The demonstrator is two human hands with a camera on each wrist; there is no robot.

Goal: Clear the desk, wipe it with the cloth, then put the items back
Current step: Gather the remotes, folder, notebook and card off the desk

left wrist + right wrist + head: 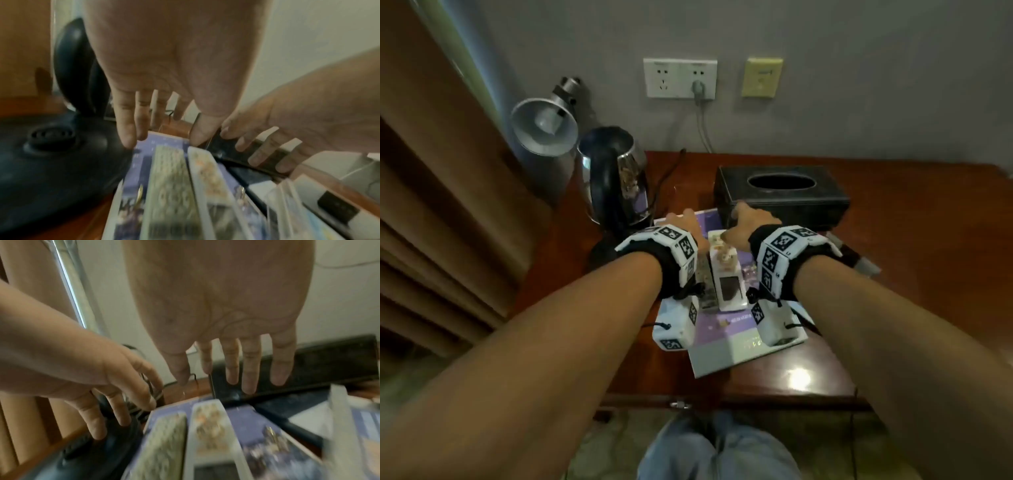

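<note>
- The black tissue box (780, 198) sits on the worktop (911, 222) at 1 o'clock from the booklet (726, 339). Its oval slot shows only dark, so I cannot tell what is in it.
- The kettle (613, 171) stands at 10 o'clock from the booklet, toward the wall. Its inside is out of sight.
- The purple booklet lies flat at the worktop's near middle and carries two remotes side by side, both pointing toward 12 o'clock. The grey remote (707, 298) is on the left, and the white remote (727, 287) just beside it has a dark screen at its near end.
- The left hand (681, 221) hangs over the booklet's far-left corner, at 11 o'clock. Its fingers (125, 129) are straight and spread, holding nothing.
- The right hand (751, 219) is at the box's near-left corner. Its fingers (249, 369) are straight and spread before the box's near face, holding nothing. I cannot tell whether they touch the box.
- Only the left wrist view shows the kettle's round black base (51, 162) plainly. It is bare, with its centre stud uncovered, just left of the booklet. In the head view the left wrist hides most of it.
- Only the head view shows the lamp (544, 126) at 10 o'clock beyond the kettle, and the wall socket (679, 78) with a plug (698, 88) at 12 o'clock.
- The wrist views blur the remotes' buttons.
</note>
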